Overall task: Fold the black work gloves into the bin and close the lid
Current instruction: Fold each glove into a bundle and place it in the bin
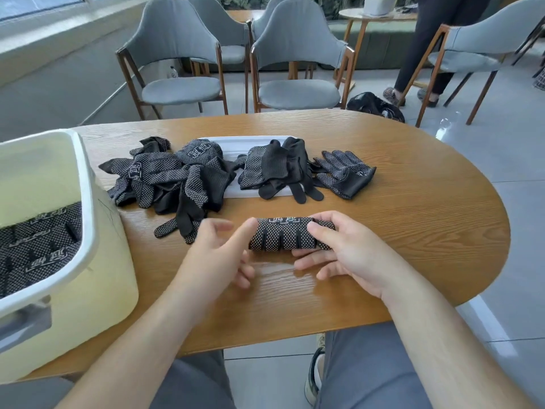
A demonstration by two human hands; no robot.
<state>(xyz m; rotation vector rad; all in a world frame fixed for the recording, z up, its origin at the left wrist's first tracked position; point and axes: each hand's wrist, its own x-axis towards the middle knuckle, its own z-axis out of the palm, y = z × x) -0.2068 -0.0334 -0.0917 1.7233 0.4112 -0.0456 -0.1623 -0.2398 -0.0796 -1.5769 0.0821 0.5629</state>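
At left, the pale yellow plastic bin [109, 261] stands uncovered. Right of the bin, the left hand [218, 255], fingers loose, touches the bin-side end of the rolled black dotted glove bundle [283, 236], long axis pointing binward. Farthest from the bin, the right hand [351, 255] clasps it.

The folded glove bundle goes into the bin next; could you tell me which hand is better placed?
Probably the left hand: it lies between the folded glove bundle and the bin, thumb at the bundle's near end. The right hand grips the far end and would have to cross over.
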